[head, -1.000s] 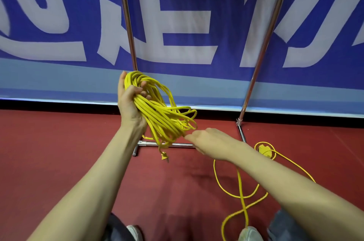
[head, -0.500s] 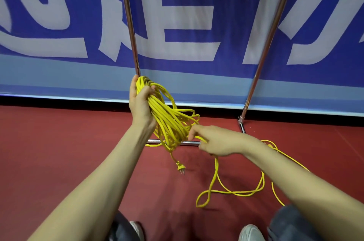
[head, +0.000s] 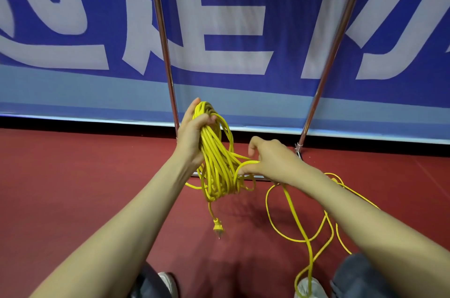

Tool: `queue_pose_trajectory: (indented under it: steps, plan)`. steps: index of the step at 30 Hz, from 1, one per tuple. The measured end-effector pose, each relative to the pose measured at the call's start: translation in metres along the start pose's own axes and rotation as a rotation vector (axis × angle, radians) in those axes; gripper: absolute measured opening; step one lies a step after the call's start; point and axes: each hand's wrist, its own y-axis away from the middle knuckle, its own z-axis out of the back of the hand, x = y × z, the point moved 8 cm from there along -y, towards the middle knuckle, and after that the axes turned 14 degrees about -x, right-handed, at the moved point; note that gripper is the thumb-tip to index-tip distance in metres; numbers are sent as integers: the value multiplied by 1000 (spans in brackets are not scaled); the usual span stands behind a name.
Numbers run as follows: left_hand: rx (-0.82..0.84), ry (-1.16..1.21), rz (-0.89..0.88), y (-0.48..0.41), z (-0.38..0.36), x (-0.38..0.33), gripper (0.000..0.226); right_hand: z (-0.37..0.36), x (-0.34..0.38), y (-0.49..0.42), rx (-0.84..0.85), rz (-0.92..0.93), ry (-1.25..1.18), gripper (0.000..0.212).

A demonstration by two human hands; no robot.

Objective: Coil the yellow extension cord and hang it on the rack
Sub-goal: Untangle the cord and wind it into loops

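Note:
My left hand (head: 191, 134) grips the top of a bundle of yellow extension cord (head: 216, 163) whose loops hang down in front of the rack. The plug (head: 217, 226) dangles below the coil, just above the floor. My right hand (head: 270, 159) pinches a strand of the cord beside the coil's lower right. From there the loose cord (head: 292, 212) trails down over the red floor toward my right foot. The metal rack (head: 162, 37) stands directly behind, with two chrome uprights and a low bar partly hidden by the coil.
A blue and white banner (head: 219, 42) covers the wall behind the rack. Red floor (head: 73, 188) stretches on both sides. My shoes (head: 168, 283) and trouser legs show at the bottom edge. The rack's right upright (head: 333, 54) leans outward.
My right hand has lifted a new strand up to the coil, and the loose cord on the floor has shifted closer. The plug now hangs lower under the bundle.

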Motion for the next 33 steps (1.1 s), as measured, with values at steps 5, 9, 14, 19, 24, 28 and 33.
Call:
queue_pose_trajectory:
  steps: [5,9,14,19,24,28,33]
  plan:
    - [23,-77,6,4,-2,3,56,0,25,12,301,158,-417,31]
    - [96,-40,122,16,-11,8,58,21,31,3,82,357,-208,21]
    - [229,-178,247,31,-22,26,63,36,4,-10,-177,53,-113,56]
    - [323,-208,314,43,-30,38,70,30,-4,-8,13,-80,-387,40]
    - [373,-248,323,46,-29,39,72,47,11,3,216,19,-930,23]
    - [450,-348,374,53,-26,47,64,54,-3,-13,-191,0,-642,32]
    - [560,-303,443,63,-33,56,66,50,-16,-12,-303,-84,-71,68]
